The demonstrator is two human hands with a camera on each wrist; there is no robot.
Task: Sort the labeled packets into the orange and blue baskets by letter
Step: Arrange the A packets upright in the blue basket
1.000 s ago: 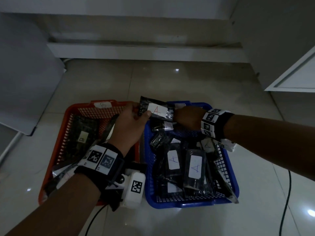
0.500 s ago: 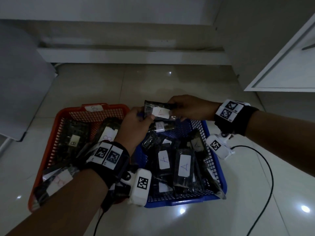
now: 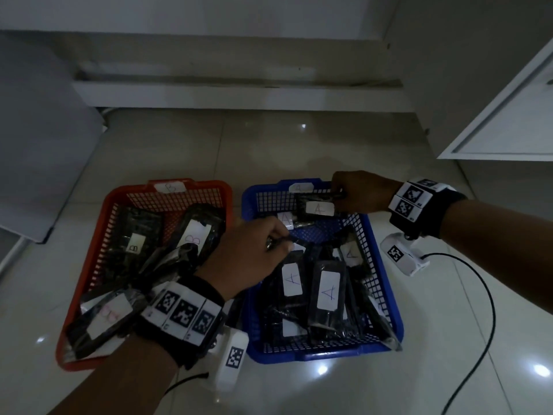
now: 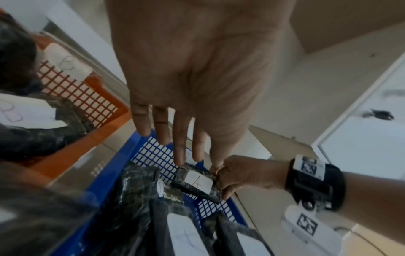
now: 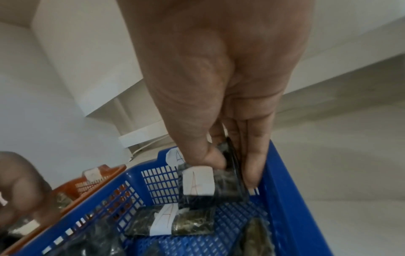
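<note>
My right hand [image 3: 339, 199] pinches a black packet labelled A [image 3: 317, 208] by its right end, low over the far end of the blue basket [image 3: 386, 283]. In the right wrist view the thumb and fingers [image 5: 252, 173] clamp this packet [image 5: 210, 188] just inside the basket's far wall [image 5: 153, 183]. My left hand [image 3: 278, 244] hovers over the near-left part of the blue basket, holding nothing. The left wrist view shows its fingers [image 4: 179, 147] straight, apart from the packet [image 4: 198, 182]. The orange basket [image 3: 98, 235] stands to the left.
Several A packets [image 3: 327, 292] lie in the blue basket, several B packets [image 3: 191, 235] in the orange one. Both stand on a glossy tiled floor. A black cable [image 3: 484, 310] runs on the right. A white cabinet door [image 3: 508, 121] and a low ledge [image 3: 239, 94] bound the far side.
My left hand has let go of the A packet and drawn back towards me. My right hand has taken the packet and carried it to the far end of the blue basket.
</note>
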